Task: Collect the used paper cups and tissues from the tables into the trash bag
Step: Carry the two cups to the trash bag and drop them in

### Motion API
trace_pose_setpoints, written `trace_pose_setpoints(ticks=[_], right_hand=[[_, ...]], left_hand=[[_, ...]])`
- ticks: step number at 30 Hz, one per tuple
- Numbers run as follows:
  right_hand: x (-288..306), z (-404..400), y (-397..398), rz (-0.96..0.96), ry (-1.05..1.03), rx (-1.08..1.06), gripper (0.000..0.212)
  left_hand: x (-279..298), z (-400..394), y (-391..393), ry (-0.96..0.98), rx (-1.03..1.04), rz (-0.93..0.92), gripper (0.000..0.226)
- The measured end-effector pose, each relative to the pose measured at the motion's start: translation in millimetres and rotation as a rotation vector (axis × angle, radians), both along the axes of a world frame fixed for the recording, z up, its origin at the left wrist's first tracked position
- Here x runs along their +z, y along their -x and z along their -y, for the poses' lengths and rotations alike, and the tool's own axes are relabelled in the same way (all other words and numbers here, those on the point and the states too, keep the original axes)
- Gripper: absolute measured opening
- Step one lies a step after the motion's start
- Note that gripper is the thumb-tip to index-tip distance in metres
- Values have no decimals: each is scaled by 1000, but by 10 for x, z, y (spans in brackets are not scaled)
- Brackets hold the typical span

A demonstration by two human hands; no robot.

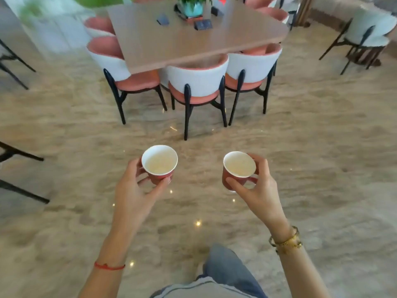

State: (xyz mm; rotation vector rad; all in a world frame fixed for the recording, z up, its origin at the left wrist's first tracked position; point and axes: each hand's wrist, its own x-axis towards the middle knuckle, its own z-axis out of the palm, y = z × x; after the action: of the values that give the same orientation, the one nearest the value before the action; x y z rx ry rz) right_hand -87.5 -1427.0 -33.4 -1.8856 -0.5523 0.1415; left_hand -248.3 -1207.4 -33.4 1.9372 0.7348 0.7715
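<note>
My left hand [134, 190] grips a red paper cup [160, 162] with a white inside, held upright over the floor. My right hand [255, 190] grips a second red paper cup [238, 166] the same way, thumb in front and fingers behind. Both cups look empty inside. No trash bag or tissue is in view.
A wooden table [171, 39] stands ahead with a potted plant [193, 6] and small dark items on it. Pink and white chairs [197, 82] are tucked around it. Another chair [365, 33] is at the far right, dark chair legs [19, 155] at the left. Glossy marble floor lies between.
</note>
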Motion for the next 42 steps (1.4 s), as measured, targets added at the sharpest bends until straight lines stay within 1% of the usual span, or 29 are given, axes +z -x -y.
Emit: trace_pose_setpoints(ticks=[3,6,9,17,24,28,33,37,42], right_hand=[[-80,-562,-241,-17,8,118,67],[-173,-1154,-537,-56,12,213,66],[-226,-1798,-893,-51,17,306,66],[-54,-3755,-1954,10,25,514,70],[49,-5386,-2471,31,39,695,70],[-96,-6287,-2626,29,59,750,70],[-249,-7519,-2761,18,54,776,70],[-188,-8629,-2817,11,53,790,71],[-68,-9897,-2910,-5,31,781,71]], left_hand=[[-37,-405,-59,20,106,2,67],[-76,-804,-186,28,216,18,66],[-90,-1242,-379,29,305,23,65],[40,-2662,-1072,0,547,17,67],[121,-3791,-1373,23,739,8,64],[4,-4529,-1499,28,804,-8,67],[-124,-5731,-1688,-3,822,-37,67],[-43,-6815,-1776,-34,811,-52,67],[87,-8100,-1896,-23,787,-42,69]])
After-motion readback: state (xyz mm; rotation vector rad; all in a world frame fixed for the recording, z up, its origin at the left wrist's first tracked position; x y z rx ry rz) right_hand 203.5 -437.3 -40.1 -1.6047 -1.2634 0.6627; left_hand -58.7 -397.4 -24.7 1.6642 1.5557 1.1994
